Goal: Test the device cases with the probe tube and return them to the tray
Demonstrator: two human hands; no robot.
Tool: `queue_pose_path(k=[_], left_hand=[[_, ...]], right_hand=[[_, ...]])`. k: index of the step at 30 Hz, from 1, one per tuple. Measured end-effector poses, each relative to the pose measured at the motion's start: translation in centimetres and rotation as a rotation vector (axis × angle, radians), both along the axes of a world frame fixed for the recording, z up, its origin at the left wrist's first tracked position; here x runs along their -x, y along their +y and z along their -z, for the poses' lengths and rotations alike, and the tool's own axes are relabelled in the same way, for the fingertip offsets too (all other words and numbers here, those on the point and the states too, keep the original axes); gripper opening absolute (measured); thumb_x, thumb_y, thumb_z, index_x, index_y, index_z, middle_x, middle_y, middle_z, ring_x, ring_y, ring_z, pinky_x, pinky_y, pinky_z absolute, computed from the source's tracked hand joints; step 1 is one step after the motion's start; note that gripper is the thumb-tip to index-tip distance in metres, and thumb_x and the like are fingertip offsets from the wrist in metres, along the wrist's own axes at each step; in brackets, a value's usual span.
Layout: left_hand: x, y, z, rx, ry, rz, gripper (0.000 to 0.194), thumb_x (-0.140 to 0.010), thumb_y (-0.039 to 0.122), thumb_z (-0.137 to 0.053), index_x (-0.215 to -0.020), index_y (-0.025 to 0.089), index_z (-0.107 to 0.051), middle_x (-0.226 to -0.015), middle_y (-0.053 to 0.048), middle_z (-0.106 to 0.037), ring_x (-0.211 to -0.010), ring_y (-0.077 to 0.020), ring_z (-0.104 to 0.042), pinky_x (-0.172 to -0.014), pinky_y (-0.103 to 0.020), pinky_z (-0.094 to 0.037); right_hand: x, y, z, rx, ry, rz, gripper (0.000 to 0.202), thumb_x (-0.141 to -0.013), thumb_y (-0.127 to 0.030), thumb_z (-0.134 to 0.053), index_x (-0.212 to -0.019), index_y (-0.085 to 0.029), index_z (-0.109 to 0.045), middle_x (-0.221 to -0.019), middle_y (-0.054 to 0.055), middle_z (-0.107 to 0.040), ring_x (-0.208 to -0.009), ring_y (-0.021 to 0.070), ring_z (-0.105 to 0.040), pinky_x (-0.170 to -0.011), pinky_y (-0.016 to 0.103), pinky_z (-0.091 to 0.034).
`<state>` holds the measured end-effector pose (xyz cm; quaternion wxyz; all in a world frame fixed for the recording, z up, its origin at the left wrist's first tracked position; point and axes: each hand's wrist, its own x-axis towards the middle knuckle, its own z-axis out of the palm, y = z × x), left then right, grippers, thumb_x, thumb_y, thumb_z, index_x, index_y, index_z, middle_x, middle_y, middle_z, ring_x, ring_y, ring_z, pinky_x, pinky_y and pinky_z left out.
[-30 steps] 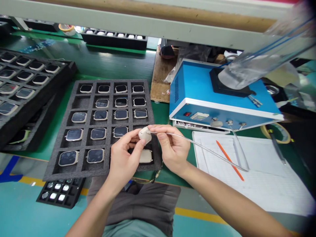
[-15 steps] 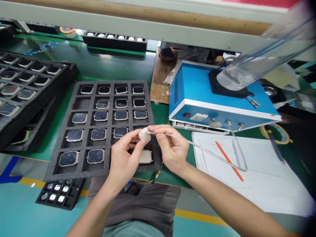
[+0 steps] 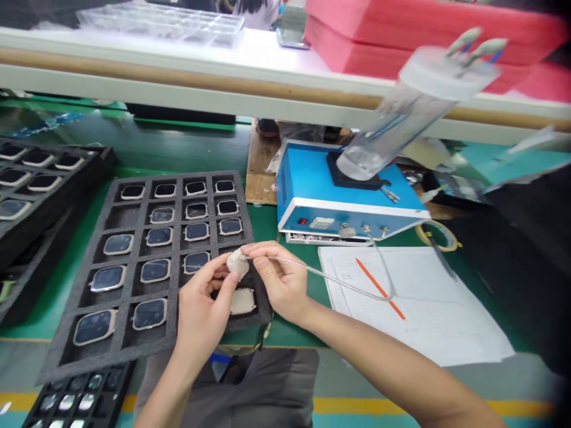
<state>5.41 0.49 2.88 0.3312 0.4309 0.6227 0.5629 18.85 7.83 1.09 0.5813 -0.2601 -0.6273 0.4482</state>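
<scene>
Fingers and thumb of the left hand (image 3: 203,309) are closed on a small, rounded beige piece (image 3: 238,263), held up over the right part of a dark grey foam tray (image 3: 136,261); the right hand (image 3: 285,285) has its fingertips pinched at the piece's other side, around the end of a thin, clear flexible tube (image 3: 339,279). Below the hands are grey trousers (image 3: 267,386) and, to the left, a small black compartment tray (image 3: 103,410) holding shiny pieces. A flat beige rectangular case (image 3: 242,301) lies in the foam tray's near right compartment, while square dark-screened watch bodies (image 3: 154,270) fill many others. To the right, an orange stick (image 3: 379,288) rests on white lined paper (image 3: 428,321), near a roll of cream tape (image 3: 452,239). Stacked black foam trays (image 3: 44,205) stand left. Farther back, the tube loops to the front of a blue box-shaped machine (image 3: 312,172), which carries a clear plastic cylinder (image 3: 386,134), tilted in view. Beyond, a pale shelf (image 3: 178,80) bears red boxes (image 3: 423,30) and a clear plastic tray (image 3: 160,24).
</scene>
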Motion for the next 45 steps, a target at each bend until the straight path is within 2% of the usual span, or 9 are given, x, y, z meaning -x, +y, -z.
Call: queue_pose_path(k=[9,15,32,45], left_hand=[[0.18,0.2,0.01,0.012,-0.007,-0.006,0.037,-0.087,0.042,-0.08,-0.115,0.018,-0.077,-0.099,-0.008,-0.081,-0.079,-0.0199,-0.076,-0.066,-0.025,-0.062],[0.24,0.21,0.05,0.02,0.011,0.004,0.036,-0.088,0.042,-0.079,-0.116,0.019,-0.078,-0.101,-0.008,-0.08,-0.076,-0.0191,-0.076,-0.063,-0.024,-0.062],[0.2,0.16,-0.13,0.01,0.018,0.004,0.033,-0.088,0.038,-0.078,-0.114,0.018,-0.078,-0.099,-0.008,-0.08,-0.079,-0.0182,-0.075,-0.066,-0.023,-0.061],[0.31,0.22,-0.12,0.035,0.029,0.004,0.037,-0.088,0.042,-0.077,-0.116,0.018,-0.078,-0.103,-0.009,-0.08,-0.079,-0.0191,-0.076,-0.065,-0.024,-0.063]], right_hand=[[0.3,0.34,0.03,0.0,0.027,-0.008,0.019,-0.101,-0.037,-0.063,-0.093,-0.023,-0.075,-0.1,0.008,-0.08,-0.094,0.0199,-0.079,-0.082,0.034,-0.067],[0.29,0.31,0.09,0.005,0.027,-0.01,0.019,-0.101,-0.036,-0.063,-0.094,-0.024,-0.075,-0.1,0.008,-0.08,-0.093,0.0198,-0.079,-0.082,0.034,-0.067],[0.24,0.2,0.09,0.003,0.037,-0.022,0.017,-0.101,-0.032,-0.063,-0.095,-0.023,-0.076,-0.1,0.007,-0.08,-0.094,0.0192,-0.078,-0.083,0.032,-0.065],[0.31,0.25,0.23,0.025,0.079,-0.06,0.013,-0.101,-0.025,-0.064,-0.097,-0.023,-0.077,-0.102,0.007,-0.079,-0.094,0.0176,-0.077,-0.082,0.03,-0.065]])
